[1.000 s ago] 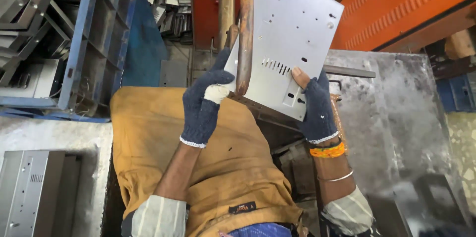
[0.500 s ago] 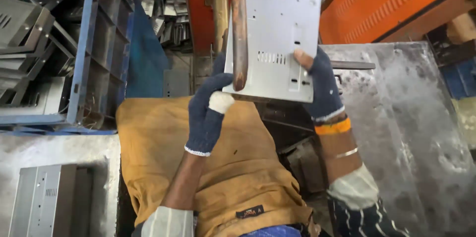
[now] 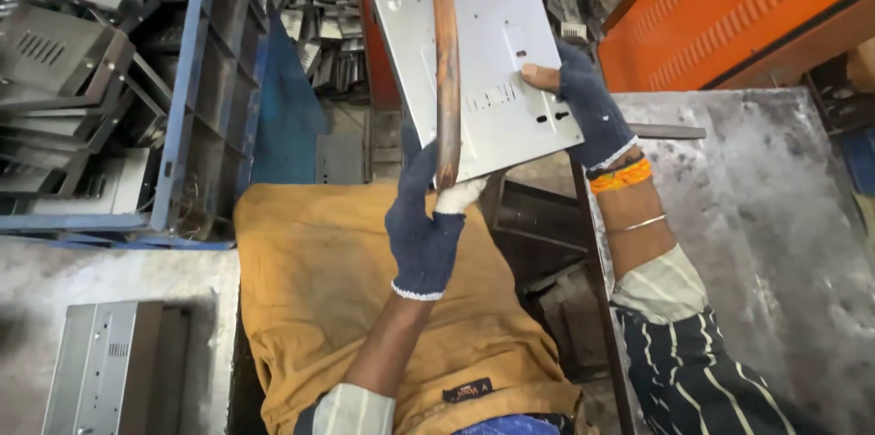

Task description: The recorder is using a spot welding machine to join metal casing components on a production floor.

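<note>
- We see a flat grey sheet-metal panel (image 3: 497,52) held up in front of us, tilted, its upper edge running out of the top of the view.
- Its face is pale, dull silver, roughly rectangular, with small round holes scattered over it, a short row of narrow slots near the lower middle, and a few dark oblong cut-outs close to its lower right corner.
- A faint rectangular outline is pressed or cut into the middle of the sheet.
- A rusty brown bar (image 3: 445,61) stands upright across the panel's face, from the top of the view down to its lower edge.
- Our left hand (image 3: 427,230), in a dark blue knitted glove with a worn white fingertip, is closed on the panel's lower edge right where the bar ends; we cannot tell whether it also grips the bar.
- Our right hand (image 3: 583,102), gloved the same with a bare finger showing, pinches the panel's right edge, thumb pressed on its face.
- The panel hangs above a mustard-yellow apron (image 3: 355,307) and left of the scuffed grey steel counter (image 3: 766,216).
- At left, a blue metal rack (image 3: 187,116) holds stacked grey vented housings (image 3: 55,43); one more grey housing (image 3: 96,371) lies on the floor below.
</note>
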